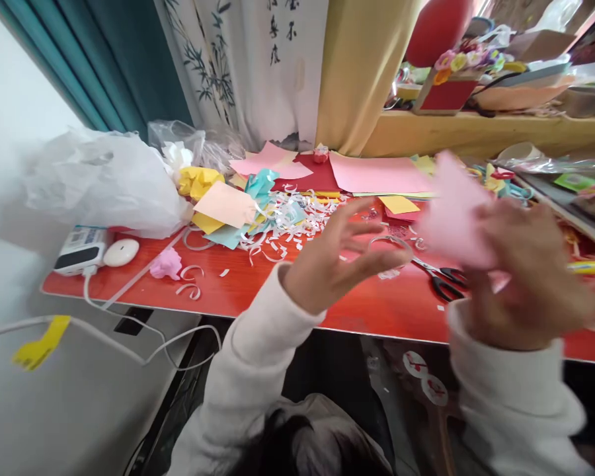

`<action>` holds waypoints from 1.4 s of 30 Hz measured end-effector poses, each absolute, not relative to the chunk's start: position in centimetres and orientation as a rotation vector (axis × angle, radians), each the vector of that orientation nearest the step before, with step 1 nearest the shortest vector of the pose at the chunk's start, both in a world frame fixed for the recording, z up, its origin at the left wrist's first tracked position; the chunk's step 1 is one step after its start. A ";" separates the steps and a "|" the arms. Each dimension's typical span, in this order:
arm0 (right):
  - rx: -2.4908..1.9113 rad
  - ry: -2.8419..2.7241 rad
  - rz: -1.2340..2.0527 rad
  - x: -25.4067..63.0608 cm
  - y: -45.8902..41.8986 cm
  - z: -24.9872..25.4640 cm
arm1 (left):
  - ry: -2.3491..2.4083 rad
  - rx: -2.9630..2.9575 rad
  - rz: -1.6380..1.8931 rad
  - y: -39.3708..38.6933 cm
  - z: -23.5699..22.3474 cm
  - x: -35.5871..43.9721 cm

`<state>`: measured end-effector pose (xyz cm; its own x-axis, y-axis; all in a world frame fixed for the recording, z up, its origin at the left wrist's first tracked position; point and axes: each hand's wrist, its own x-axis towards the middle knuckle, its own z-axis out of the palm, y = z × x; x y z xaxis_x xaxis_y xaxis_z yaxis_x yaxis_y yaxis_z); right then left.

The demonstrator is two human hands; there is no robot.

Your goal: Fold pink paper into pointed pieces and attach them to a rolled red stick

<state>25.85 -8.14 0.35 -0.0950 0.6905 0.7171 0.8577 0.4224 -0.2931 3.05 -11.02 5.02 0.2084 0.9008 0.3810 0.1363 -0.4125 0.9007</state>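
Observation:
My right hand, smeared by motion, grips a piece of pink paper above the right part of the red table. My left hand hovers over the middle of the table with its fingers spread, holding nothing. Between the two hands a pair of scissors with black handles lies on the tabletop. Beyond the left hand spreads a heap of curled white paper strips. A small yellow paper square rests on red paper behind the scissors.
A white plastic bag fills the table's left end, near a white device with a cable. Crumpled pink paper lies near the front edge. Large pink sheets lie at the back. Assorted craft items crowd the right side.

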 end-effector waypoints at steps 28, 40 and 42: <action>-0.940 -1.188 1.626 16.7 2.7 -0.6 | 1.045 1.572 1.296 1.7 0.1 -2.4; -0.798 -1.020 1.396 15.9 2.2 -1.2 | 1.236 2.435 1.120 0.1 -1.5 -0.9; -0.864 -1.058 1.340 16.1 2.3 -1.4 | 1.135 2.318 1.040 -0.1 -1.1 -0.9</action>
<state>16.10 2.26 -1.35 -0.0634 0.9931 0.0983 -0.3256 0.0725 -0.9427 -0.88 -0.14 -1.05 0.4074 0.7893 0.4595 0.5266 -0.6141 0.5879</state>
